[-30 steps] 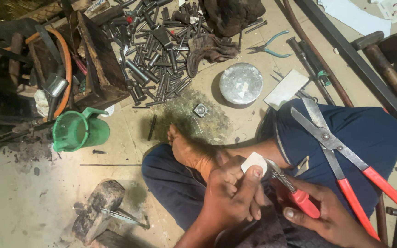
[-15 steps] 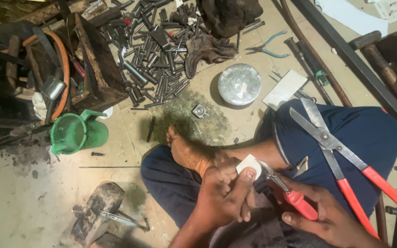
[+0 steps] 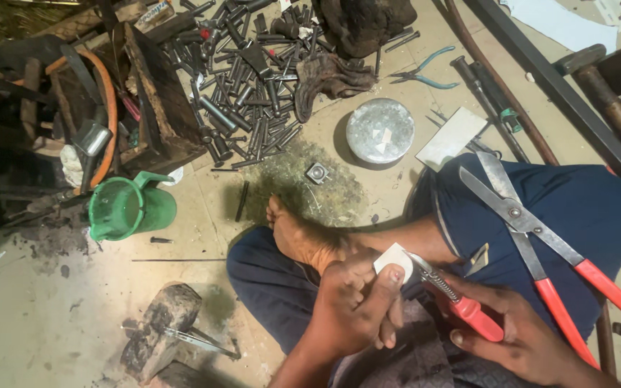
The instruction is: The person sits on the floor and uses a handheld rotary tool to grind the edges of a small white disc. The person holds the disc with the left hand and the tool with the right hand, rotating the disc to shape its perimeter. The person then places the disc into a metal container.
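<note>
Since a second ago our left hand (image 3: 353, 305) still pinches the small white piece (image 3: 392, 260), now lower, right hand (image 3: 519, 341) gripping red-handled pliers (image 3: 454, 298) beside it, shears (image 3: 540, 244) right.

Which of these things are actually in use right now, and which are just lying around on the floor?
In use:
left hand pinching a small white metal piece
right hand gripping red-handled pliers

Lying about:
large red-handled shears on the knee
green plastic jug
round silver tin
pile of dark steel punches
blue-handled pliers

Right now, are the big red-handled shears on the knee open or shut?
Open: the big shears lie on the knee with blades crossed apart and red handles spread.
</note>
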`<move>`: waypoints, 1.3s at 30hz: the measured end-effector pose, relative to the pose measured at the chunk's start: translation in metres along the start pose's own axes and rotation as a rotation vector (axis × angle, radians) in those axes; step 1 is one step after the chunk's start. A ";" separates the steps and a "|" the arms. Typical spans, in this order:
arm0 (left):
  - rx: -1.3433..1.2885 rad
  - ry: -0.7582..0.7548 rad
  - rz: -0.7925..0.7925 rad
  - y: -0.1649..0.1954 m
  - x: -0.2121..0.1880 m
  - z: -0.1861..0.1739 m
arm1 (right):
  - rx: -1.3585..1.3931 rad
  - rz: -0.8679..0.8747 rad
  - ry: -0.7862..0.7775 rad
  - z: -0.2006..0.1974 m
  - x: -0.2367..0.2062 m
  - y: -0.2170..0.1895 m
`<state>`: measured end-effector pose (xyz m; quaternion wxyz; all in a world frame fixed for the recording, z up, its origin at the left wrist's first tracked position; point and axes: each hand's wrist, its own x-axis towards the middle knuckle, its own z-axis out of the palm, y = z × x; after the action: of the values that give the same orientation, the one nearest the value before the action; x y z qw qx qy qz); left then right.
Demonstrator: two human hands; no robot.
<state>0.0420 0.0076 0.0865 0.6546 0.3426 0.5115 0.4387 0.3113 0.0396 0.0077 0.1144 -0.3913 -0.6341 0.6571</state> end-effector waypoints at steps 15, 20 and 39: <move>0.049 -0.048 -0.096 0.009 -0.008 -0.016 | 0.010 -0.056 -0.030 0.002 0.002 -0.017; 0.142 -0.084 0.059 0.003 -0.006 -0.025 | -0.016 -0.068 -0.030 0.002 0.000 -0.007; -0.244 0.109 0.121 -0.039 0.005 0.034 | 0.136 0.065 0.026 0.010 0.000 -0.027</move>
<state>0.0839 -0.0032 0.0578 0.6350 0.2665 0.4677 0.5541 0.2952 0.0367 0.0312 0.1275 -0.4113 -0.5734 0.6970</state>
